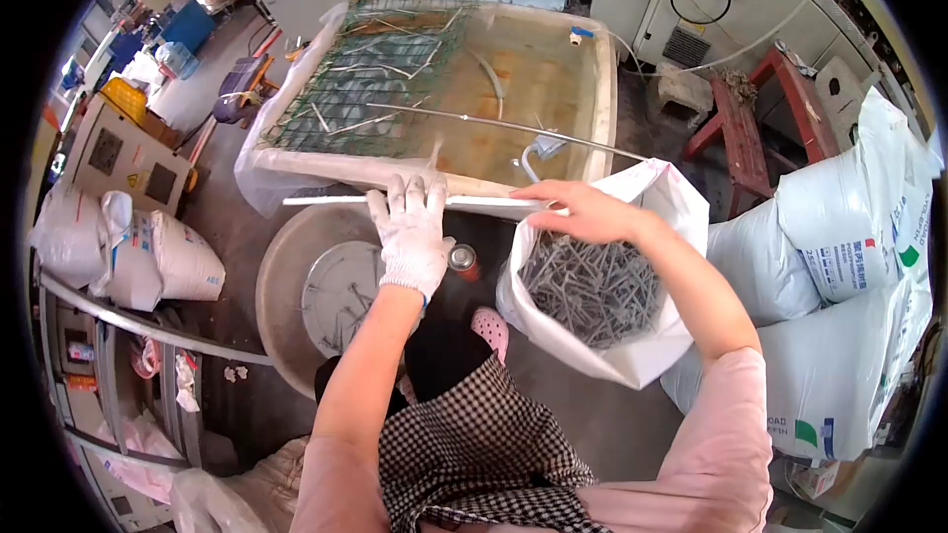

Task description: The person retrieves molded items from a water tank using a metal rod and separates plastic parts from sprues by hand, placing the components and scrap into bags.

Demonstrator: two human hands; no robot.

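Observation:
My left hand [410,237], in a white knit glove, lies with its fingers spread over a long white strip [474,203] near the front edge of the water tank [346,172]. At the strip's right end, my bare right hand [583,211] has its fingers bent round it, the thumb hidden. Below my right hand stands a white sack [632,367] filled with grey plastic pieces [592,286]. Beneath my left hand is a large round basin [286,311] with a few grey pieces inside. A small can [462,259] stands between basin and sack.
Green mesh [385,69] covers the tank's left part, and a thin rod [474,118] crosses the water. Full white sacks [839,237] pile up at right beside a red wooden stand [741,138]. A metal rack [148,331] and more sacks [183,257] are at left.

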